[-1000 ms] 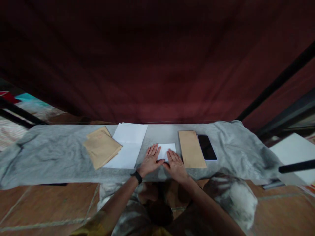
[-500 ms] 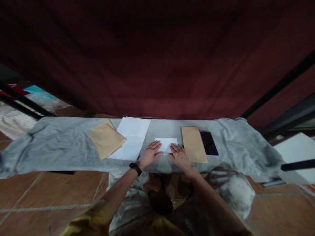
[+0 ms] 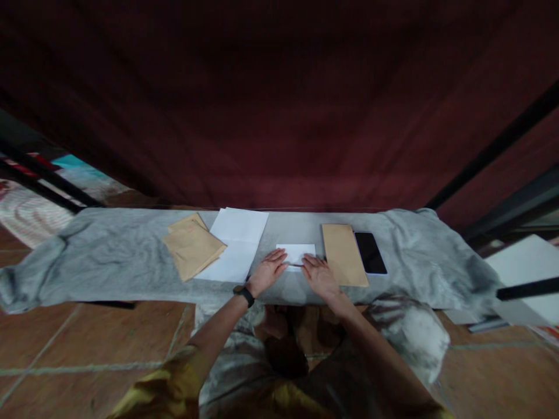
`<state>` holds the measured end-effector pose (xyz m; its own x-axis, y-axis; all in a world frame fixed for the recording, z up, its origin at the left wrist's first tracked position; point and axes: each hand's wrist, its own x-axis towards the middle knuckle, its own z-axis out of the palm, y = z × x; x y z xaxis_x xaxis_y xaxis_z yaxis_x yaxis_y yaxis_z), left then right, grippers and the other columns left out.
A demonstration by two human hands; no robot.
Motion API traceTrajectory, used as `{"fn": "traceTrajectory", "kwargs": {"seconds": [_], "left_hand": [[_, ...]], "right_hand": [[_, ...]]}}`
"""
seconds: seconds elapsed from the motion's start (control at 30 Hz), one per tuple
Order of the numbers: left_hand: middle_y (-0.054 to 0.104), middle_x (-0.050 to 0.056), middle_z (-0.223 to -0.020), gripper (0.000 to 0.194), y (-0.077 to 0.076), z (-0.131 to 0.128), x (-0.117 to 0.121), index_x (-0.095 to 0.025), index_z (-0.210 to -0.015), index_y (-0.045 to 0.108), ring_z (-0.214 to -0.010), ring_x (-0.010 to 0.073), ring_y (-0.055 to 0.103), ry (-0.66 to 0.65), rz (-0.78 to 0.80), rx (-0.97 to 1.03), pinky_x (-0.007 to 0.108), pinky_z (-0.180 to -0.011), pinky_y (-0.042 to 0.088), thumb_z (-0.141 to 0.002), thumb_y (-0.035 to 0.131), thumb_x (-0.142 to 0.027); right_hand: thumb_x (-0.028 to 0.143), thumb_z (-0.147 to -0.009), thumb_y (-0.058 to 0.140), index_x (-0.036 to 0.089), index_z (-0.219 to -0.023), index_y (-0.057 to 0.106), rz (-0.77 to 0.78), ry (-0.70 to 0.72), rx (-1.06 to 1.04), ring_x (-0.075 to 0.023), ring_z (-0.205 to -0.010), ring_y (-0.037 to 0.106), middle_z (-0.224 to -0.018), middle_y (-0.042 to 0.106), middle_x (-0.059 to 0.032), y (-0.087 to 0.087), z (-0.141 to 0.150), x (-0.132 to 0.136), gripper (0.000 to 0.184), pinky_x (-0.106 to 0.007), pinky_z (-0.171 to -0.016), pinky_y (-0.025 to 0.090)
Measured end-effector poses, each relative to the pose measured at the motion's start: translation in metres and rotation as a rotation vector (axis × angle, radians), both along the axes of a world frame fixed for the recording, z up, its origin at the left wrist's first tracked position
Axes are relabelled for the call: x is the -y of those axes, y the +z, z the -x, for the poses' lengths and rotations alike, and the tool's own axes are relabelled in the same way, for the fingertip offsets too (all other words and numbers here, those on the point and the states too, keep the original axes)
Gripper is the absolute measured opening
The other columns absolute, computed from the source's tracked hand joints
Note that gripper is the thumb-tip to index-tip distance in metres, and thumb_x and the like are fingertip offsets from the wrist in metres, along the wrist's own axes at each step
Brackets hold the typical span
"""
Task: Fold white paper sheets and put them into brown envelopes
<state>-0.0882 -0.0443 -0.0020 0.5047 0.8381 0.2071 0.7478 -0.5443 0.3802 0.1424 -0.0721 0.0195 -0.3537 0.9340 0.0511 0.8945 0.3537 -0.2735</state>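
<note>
A small folded sheet of white paper (image 3: 296, 251) lies in front of me on the grey cloth. My left hand (image 3: 267, 272), with a black band on its wrist, pinches the paper's near left corner between thumb and fingers. At the near right corner, my right hand (image 3: 320, 277) has hold of the same paper. The near edge looks slightly raised, with a dark line under it. To the right of my right hand lies a brown envelope (image 3: 345, 255).
White sheets (image 3: 244, 230) with a crease lie to the left, partly under a pile of brown envelopes (image 3: 194, 247). A phone (image 3: 370, 253) rests against the right-hand envelope. The grey cloth (image 3: 117, 256) covers the narrow surface. A dark red curtain (image 3: 279, 145) hangs behind.
My hands lay flat on the folded paper; now the fingers are bent around its near edge, which has lifted slightly. The envelopes and phone stay where they were.
</note>
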Motion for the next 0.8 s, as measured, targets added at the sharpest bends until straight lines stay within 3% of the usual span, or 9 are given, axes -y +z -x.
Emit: {"fn": "traceTrajectory", "kwargs": {"seconds": [0.17,0.27,0.37,0.57,0.8], "left_hand": [[0.045,0.01,-0.154,0.052,0.002,0.005,0.011,-0.019,-0.144,0.048,-0.145,0.0221,0.038,-0.012,-0.031,-0.063,0.045,-0.119,0.034,-0.1,0.045,-0.046],[0.049,0.01,-0.152,0.05,0.007,-0.003,0.014,-0.019,-0.143,0.05,-0.143,0.0218,0.041,0.041,-0.03,-0.085,0.045,-0.119,0.034,-0.102,0.038,-0.046],[0.052,0.012,-0.149,0.047,0.011,-0.021,0.012,-0.018,-0.139,0.054,-0.14,0.0222,0.044,0.12,-0.036,-0.095,0.045,-0.118,0.034,-0.104,0.031,-0.04],[0.035,0.015,-0.16,0.057,0.003,-0.051,0.004,-0.014,-0.148,0.041,-0.15,0.0263,0.027,0.172,-0.023,-0.169,0.051,-0.122,0.023,-0.104,0.028,-0.046],[0.031,0.018,-0.16,0.065,-0.005,-0.039,0.011,-0.006,-0.151,0.033,-0.151,0.0259,0.023,0.277,-0.042,-0.198,0.045,-0.123,0.021,-0.103,0.027,-0.049]], "right_hand": [[0.027,-0.099,0.044,0.016,-0.138,0.058,-0.008,0.019,0.003,-0.0237,-0.131,0.053,-0.148,0.052,-0.0093,0.001,-0.001,0.004,0.042,-0.04,-0.11,0.04],[0.029,-0.101,0.04,0.015,-0.137,0.059,-0.046,0.015,-0.02,-0.0234,-0.133,0.051,-0.148,0.053,-0.0105,-0.004,0.002,0.005,0.042,-0.04,-0.112,0.038],[0.028,-0.103,0.035,0.014,-0.14,0.056,-0.127,-0.002,-0.065,-0.0228,-0.137,0.047,-0.151,0.049,-0.0116,-0.016,0.009,0.007,0.045,-0.04,-0.115,0.036],[0.029,-0.102,0.038,0.009,-0.147,0.045,-0.32,-0.046,-0.082,-0.03,-0.144,0.036,-0.156,0.038,-0.0185,-0.041,0.022,0.018,0.05,-0.05,-0.116,0.033],[0.033,-0.103,0.039,0.008,-0.152,0.035,-0.412,-0.086,-0.095,-0.0334,-0.143,0.037,-0.157,0.035,-0.0216,-0.052,0.02,0.022,0.056,-0.052,-0.114,0.036]]}}
